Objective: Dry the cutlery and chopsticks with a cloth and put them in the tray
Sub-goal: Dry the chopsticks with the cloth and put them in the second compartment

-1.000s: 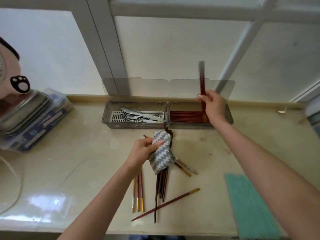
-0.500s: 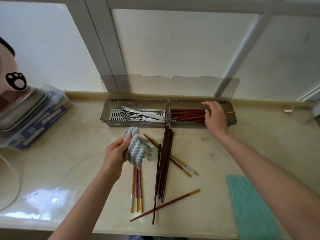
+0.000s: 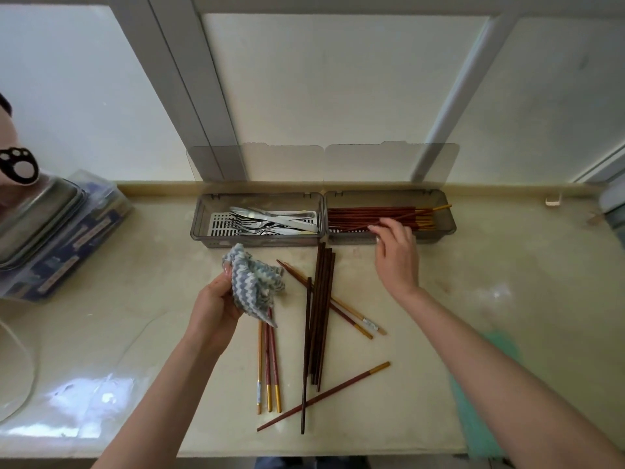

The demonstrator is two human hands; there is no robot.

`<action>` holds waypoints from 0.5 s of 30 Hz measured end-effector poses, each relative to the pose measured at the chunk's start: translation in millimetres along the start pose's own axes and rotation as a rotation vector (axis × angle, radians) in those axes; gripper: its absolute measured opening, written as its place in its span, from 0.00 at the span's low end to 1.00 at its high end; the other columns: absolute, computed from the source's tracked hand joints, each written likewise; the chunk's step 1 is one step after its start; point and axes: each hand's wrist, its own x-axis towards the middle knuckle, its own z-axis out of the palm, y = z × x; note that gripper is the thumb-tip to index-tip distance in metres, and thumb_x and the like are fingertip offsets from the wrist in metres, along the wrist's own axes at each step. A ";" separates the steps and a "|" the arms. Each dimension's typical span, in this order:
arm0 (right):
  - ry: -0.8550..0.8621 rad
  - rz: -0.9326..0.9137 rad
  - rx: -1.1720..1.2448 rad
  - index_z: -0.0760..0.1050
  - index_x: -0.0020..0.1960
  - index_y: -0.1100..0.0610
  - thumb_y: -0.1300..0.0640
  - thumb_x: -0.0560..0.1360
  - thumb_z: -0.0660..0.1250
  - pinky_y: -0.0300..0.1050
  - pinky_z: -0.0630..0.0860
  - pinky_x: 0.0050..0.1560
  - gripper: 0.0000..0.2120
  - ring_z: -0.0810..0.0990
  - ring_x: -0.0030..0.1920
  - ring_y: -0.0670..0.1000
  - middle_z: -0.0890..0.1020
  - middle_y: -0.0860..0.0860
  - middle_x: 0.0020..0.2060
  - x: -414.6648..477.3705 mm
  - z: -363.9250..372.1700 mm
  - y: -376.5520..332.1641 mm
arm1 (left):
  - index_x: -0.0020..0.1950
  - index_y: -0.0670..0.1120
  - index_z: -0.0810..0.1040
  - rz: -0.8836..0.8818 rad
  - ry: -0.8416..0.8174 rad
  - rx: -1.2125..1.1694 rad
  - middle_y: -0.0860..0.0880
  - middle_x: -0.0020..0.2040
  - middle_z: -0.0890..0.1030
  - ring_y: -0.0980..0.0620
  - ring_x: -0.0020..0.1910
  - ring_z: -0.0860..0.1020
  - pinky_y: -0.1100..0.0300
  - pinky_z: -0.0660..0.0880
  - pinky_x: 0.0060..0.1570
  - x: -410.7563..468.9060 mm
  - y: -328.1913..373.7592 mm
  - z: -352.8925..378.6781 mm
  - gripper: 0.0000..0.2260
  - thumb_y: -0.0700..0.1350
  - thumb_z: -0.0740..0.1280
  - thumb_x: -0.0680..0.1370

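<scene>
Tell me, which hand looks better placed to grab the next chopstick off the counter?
Right, most likely. The right hand is empty with relaxed fingers, at the tray, close to the dark chopsticks on the counter. The left hand grips the cloth, ready to wipe.

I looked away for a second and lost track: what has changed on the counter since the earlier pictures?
The right hand lowered the chopstick it held upright, let it go slanted across those in the tray, and has drawn back, empty. The left hand carried the cloth leftward, off the loose chopsticks. Those chopsticks and the cutlery stayed put.
</scene>
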 end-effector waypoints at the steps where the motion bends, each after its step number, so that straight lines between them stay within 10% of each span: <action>1: -0.032 0.000 -0.041 0.77 0.62 0.55 0.63 0.77 0.62 0.50 0.69 0.63 0.15 0.72 0.62 0.55 0.75 0.53 0.64 16.4 -0.4 0.3 | 0.48 0.41 0.76 -0.001 -0.007 0.001 0.49 0.35 0.84 0.55 0.34 0.83 0.64 0.79 0.32 -0.2 0.2 1.3 0.13 0.40 0.53 0.82; 15: -0.607 0.106 -0.087 0.76 0.63 0.55 0.52 0.81 0.56 0.50 0.69 0.63 0.16 0.74 0.63 0.57 0.78 0.55 0.62 74.4 -10.5 9.0 | 0.49 0.43 0.78 -0.016 -0.023 0.025 0.49 0.38 0.85 0.53 0.37 0.83 0.63 0.80 0.34 -0.4 -5.2 6.9 0.13 0.43 0.54 0.82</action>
